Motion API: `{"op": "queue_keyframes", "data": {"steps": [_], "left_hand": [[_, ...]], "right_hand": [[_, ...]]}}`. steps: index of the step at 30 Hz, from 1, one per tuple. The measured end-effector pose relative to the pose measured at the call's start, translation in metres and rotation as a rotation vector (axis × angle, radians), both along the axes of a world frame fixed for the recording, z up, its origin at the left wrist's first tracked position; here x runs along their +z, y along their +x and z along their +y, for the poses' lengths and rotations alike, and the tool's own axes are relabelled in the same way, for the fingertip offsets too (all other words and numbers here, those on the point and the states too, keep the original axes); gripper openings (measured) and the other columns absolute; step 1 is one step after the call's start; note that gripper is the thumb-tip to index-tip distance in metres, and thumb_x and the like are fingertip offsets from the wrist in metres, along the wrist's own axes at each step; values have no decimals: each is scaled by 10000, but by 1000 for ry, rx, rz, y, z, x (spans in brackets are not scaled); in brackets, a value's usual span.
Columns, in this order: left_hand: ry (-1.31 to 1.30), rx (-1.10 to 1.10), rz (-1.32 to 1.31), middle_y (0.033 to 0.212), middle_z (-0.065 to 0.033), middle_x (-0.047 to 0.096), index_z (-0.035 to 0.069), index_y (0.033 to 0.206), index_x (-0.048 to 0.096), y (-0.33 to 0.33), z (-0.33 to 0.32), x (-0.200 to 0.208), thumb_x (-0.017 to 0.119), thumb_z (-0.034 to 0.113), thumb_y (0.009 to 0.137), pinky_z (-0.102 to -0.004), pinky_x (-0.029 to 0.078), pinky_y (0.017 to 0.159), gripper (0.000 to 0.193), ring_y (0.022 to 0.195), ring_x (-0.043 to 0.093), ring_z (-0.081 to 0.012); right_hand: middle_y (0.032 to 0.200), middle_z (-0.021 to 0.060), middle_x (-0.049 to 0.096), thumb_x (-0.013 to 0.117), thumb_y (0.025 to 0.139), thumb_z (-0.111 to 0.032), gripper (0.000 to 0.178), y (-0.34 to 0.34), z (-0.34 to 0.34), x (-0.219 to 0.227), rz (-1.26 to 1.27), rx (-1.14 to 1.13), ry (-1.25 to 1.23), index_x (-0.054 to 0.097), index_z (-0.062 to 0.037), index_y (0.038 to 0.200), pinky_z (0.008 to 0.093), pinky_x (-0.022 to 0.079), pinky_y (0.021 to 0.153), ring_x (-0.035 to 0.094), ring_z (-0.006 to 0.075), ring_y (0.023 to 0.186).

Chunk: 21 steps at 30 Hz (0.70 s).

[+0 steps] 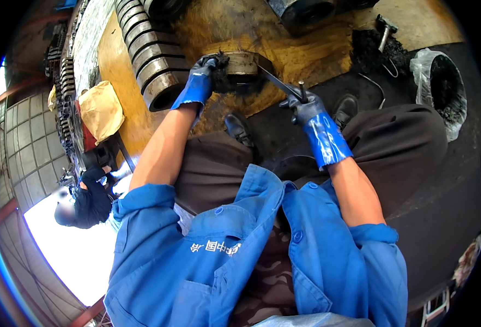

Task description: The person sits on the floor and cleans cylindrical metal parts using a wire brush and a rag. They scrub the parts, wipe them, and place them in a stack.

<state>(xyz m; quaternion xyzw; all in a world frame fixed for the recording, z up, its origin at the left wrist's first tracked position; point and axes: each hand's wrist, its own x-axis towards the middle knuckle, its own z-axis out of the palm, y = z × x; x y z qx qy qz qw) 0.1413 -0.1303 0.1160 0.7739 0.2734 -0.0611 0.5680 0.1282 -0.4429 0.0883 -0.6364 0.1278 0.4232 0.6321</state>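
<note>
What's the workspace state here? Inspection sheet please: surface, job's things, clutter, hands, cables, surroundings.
Surface: yellowish board on the floor, stained dark with grease.
Job's things: round metal ring part on the board, coated in black grime; flat metal blade with its tip against the ring.
Clutter: row of steel rings at left; hammer on a pile of black residue; bag-lined bucket at right; tan sack.
Hands: left hand, blue-gloved, grips the ring's edge; right hand, blue-gloved, holds the blade.
Cables: bent wire on the dark floor.
Surroundings: another person crouched at left; tiled floor there.
</note>
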Motion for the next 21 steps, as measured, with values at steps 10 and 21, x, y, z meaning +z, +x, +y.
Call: {"op": "queue_keyframes", "data": {"steps": [10, 21], "left_hand": [[15, 118, -18, 1157, -80, 673, 38, 1231, 614, -3, 3, 0, 553, 225, 1007, -323, 518, 915, 299, 1033, 637, -183], [-314, 223, -140, 1004, -54, 707, 57, 1111, 661, -6, 0, 6, 578, 77, 972, -329, 560, 790, 163, 888, 675, -181]], "right_hand": [[840, 83, 751, 575, 980, -147, 284, 39, -4, 19, 89, -58, 7, 657, -80, 1243, 252, 434, 395, 578, 116, 453], [762, 102, 726, 627, 957, -244, 265, 56, -8, 52, 43, -162, -30, 691, -43, 1118, 224, 350, 360, 498, 58, 428]]}}
